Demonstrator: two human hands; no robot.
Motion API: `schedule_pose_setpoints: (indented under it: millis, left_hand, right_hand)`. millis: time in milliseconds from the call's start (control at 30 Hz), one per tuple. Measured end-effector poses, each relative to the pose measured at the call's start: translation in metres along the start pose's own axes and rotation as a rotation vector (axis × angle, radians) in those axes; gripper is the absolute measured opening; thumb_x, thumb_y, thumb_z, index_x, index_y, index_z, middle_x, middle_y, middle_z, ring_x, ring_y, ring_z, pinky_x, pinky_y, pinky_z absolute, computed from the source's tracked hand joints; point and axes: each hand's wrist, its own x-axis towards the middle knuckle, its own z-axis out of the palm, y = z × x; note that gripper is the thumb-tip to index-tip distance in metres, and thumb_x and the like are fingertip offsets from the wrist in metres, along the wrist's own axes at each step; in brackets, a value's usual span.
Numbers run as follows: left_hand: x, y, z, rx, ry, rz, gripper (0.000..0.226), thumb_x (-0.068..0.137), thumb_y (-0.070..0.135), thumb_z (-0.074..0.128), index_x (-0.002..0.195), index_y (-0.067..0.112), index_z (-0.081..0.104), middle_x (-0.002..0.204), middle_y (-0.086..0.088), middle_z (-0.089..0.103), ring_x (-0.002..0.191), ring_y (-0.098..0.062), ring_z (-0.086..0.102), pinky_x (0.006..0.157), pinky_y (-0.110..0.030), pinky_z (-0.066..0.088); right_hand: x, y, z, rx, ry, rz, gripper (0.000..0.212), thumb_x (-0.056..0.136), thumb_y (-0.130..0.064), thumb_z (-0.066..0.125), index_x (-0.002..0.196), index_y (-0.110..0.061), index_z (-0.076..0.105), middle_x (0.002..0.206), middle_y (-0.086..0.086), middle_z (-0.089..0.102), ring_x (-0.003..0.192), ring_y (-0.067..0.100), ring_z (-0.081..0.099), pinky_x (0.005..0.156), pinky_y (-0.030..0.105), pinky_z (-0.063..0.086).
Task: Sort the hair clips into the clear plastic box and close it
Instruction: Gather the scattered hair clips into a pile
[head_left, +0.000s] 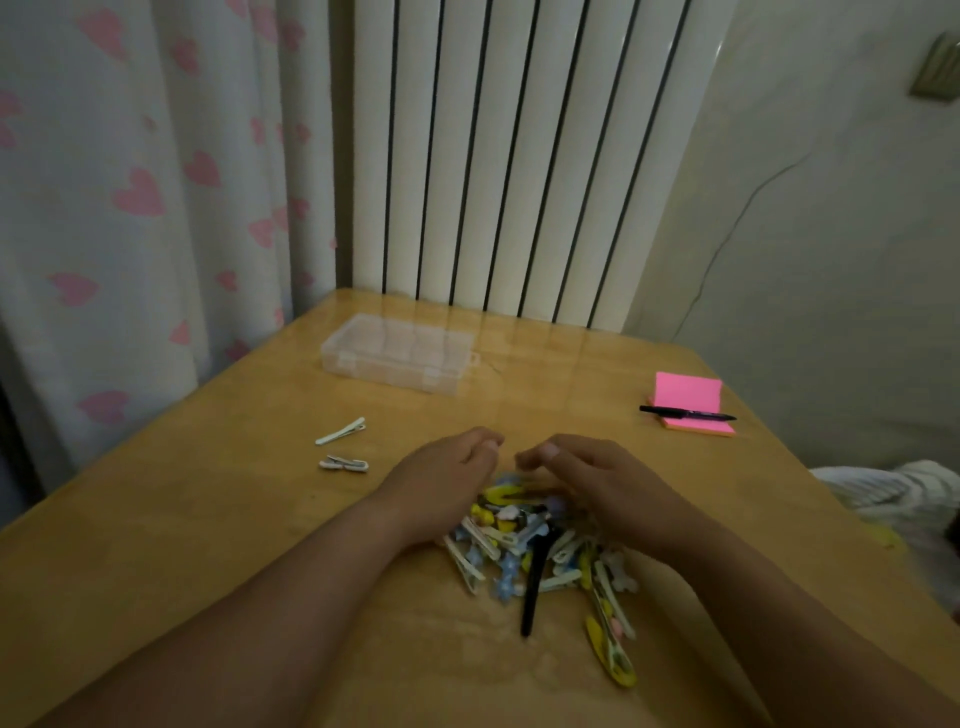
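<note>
A heap of small hair clips (524, 551) in yellow, blue and white lies on the wooden table (208, 519), with one long black clip (535, 587) on top. My left hand (447, 478) and my right hand (587, 478) cup the heap's far side. Their fingers curl over the clips and the fingertips almost meet. What the fingers hold underneath is hidden. Two pale clips lie apart at the left, one (340, 431) farther and one (344, 463) nearer. The clear plastic box (397, 353) sits shut at the table's back.
A pink sticky-note pad (691, 402) with a black pen (685, 414) across it lies at the right. Behind the table stand a white radiator (519, 156) and a curtain with pink hearts (130, 208). White cloth (904, 493) lies beyond the right edge.
</note>
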Motion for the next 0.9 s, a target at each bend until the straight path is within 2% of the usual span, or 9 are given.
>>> schedule_pose_setpoints:
  millis: [67,167,267,400,500,567,633,800,900]
  left_hand:
    - [-0.008,0.005,0.004,-0.020,-0.054,0.061,0.045,0.114,0.048,0.030,0.149,0.037,0.056,0.149,0.009,0.061,0.132,-0.014,0.057,0.111,-0.040,0.046]
    - [-0.021,0.017,0.011,-0.081,-0.075,0.108,0.039,0.114,0.041,0.033,0.139,0.034,0.063,0.139,0.008,0.066,0.126,-0.012,0.060,0.110,-0.042,0.047]
    - [-0.031,0.023,0.010,-0.203,-0.055,0.102,0.036,0.114,0.039,0.034,0.127,0.033,0.066,0.123,0.005,0.069,0.105,-0.019,0.068,0.091,-0.038,0.058]
    - [-0.039,0.005,-0.014,-0.113,0.252,0.065,0.031,0.112,0.032,0.041,0.128,0.028,0.067,0.127,0.005,0.067,0.117,-0.015,0.061,0.084,-0.017,0.045]
    - [-0.041,-0.024,-0.043,0.124,0.452,-0.064,0.035,0.106,0.027,0.051,0.137,0.017,0.064,0.142,-0.005,0.062,0.129,-0.023,0.057,0.102,-0.030,0.044]
    - [-0.040,-0.038,-0.055,0.274,0.384,-0.222,0.046,0.107,0.032,0.049,0.148,0.013,0.056,0.153,-0.012,0.055,0.140,-0.030,0.050,0.117,-0.040,0.038]
    - [-0.038,-0.044,-0.055,0.333,0.276,-0.317,0.051,0.109,0.034,0.042,0.153,0.011,0.049,0.157,-0.016,0.051,0.145,-0.033,0.046,0.120,-0.042,0.035]
    - [-0.042,-0.016,-0.023,0.144,0.154,-0.128,0.042,0.113,0.035,0.036,0.145,0.017,0.058,0.149,-0.008,0.060,0.135,-0.027,0.056,0.105,-0.031,0.043]
    - [-0.050,0.006,-0.003,-0.005,0.102,-0.039,0.040,0.114,0.039,0.033,0.134,0.026,0.065,0.135,0.001,0.067,0.123,-0.018,0.061,0.103,-0.035,0.048]
  right_hand:
    - [-0.012,0.006,-0.006,-0.044,0.139,0.054,0.040,0.111,-0.048,0.040,0.123,-0.032,0.074,0.124,-0.017,0.071,0.117,0.003,0.063,0.098,0.030,0.048]
    - [-0.028,0.007,0.010,-0.173,0.048,0.053,0.041,0.112,-0.047,0.036,0.135,-0.029,0.065,0.128,-0.007,0.066,0.121,0.012,0.059,0.103,0.034,0.044]
    - [-0.030,0.002,0.029,-0.146,0.028,0.008,0.040,0.113,-0.046,0.036,0.135,-0.031,0.065,0.125,-0.007,0.067,0.116,0.012,0.061,0.103,0.036,0.046]
    - [-0.028,0.005,0.027,0.002,0.182,0.104,0.045,0.111,-0.051,0.036,0.138,-0.029,0.065,0.133,-0.009,0.065,0.120,0.005,0.055,0.099,0.024,0.036]
    - [-0.028,0.005,0.037,-0.053,0.162,0.091,0.051,0.111,-0.053,0.035,0.146,-0.025,0.061,0.147,-0.006,0.061,0.130,0.011,0.054,0.100,0.025,0.034]
    - [-0.026,0.002,0.043,-0.099,0.162,0.086,0.054,0.111,-0.054,0.033,0.145,-0.024,0.062,0.147,-0.003,0.062,0.132,0.017,0.056,0.099,0.029,0.037]
    - [-0.024,-0.004,0.046,-0.089,0.172,0.096,0.055,0.111,-0.055,0.031,0.143,-0.023,0.063,0.145,0.000,0.064,0.131,0.020,0.057,0.097,0.030,0.038]
    - [-0.019,-0.015,0.061,-0.092,0.233,0.142,0.055,0.112,-0.054,0.029,0.121,-0.018,0.070,0.120,0.004,0.070,0.114,0.026,0.063,0.088,0.036,0.043]
    - [-0.014,-0.026,0.069,-0.052,0.223,0.131,0.054,0.112,-0.052,0.029,0.114,-0.015,0.069,0.113,0.005,0.069,0.108,0.027,0.063,0.084,0.036,0.042]
